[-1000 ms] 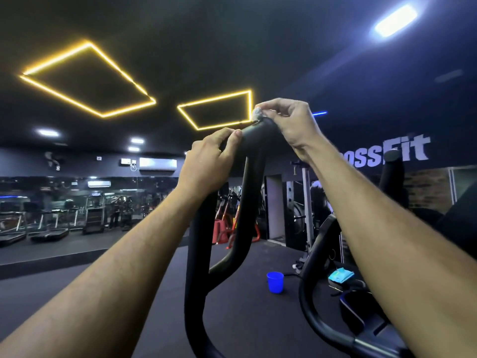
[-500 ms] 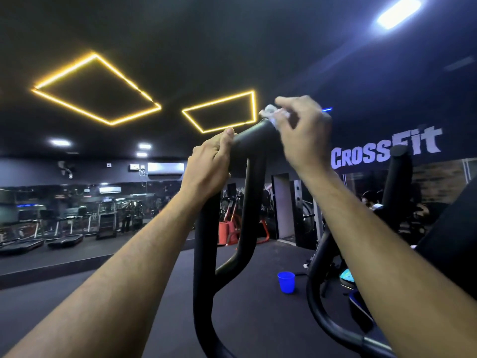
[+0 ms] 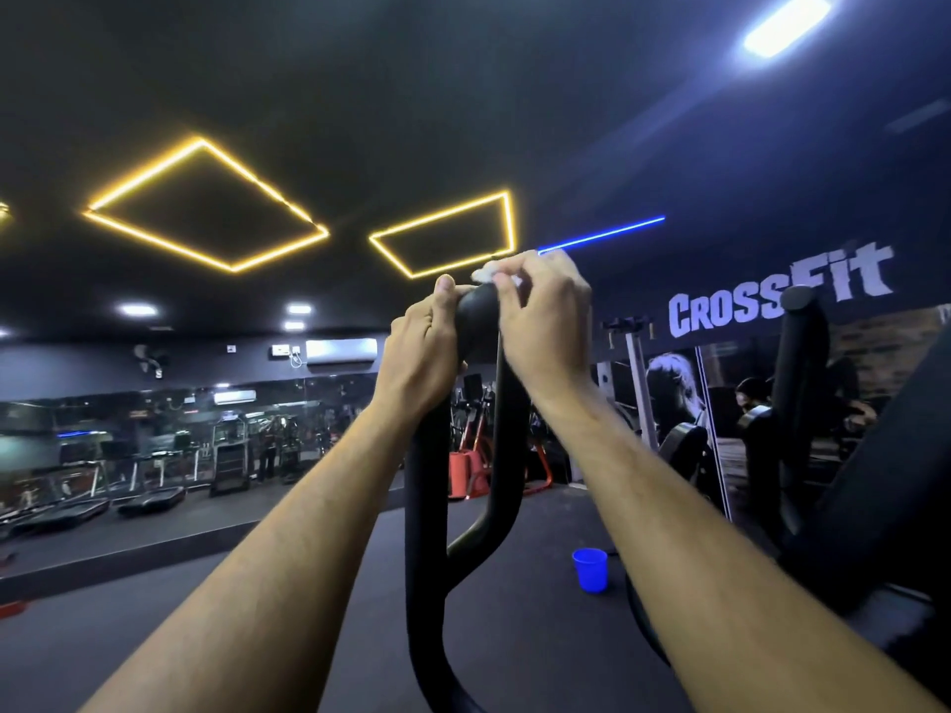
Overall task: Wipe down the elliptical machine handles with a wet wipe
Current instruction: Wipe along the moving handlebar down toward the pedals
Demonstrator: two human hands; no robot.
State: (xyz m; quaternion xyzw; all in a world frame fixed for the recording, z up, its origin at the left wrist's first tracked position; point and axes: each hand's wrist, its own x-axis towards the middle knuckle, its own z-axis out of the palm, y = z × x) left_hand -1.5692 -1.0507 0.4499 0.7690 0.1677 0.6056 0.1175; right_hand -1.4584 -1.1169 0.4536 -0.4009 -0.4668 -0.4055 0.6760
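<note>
Head view, both forearms raised toward the top of the black handle [image 3: 478,321]. Left hand [image 3: 419,352] grips the handle just below its rounded end, fingers curled round it, thumb up along the left side. Right hand [image 3: 545,321] sits on the right of the same end, fingertips pinching a small white wet wipe [image 3: 486,272] against the very top (only a crumpled edge of it shows past the fingers). The two hands are just beside each other, the handle end between them.

Below the hands the handle runs down as two black tubes that join low in the frame. A second upright handle [image 3: 797,352] stands well apart to the right, its round cap level with the wall lettering.

Floor [image 3: 257,558]: dark, open to the left and ahead. A blue cup [image 3: 590,569] stands on it right of the handle, near the machine's curved black frame [image 3: 638,609]. Treadmills [image 3: 149,496] line the far left edge, by the mirror.
</note>
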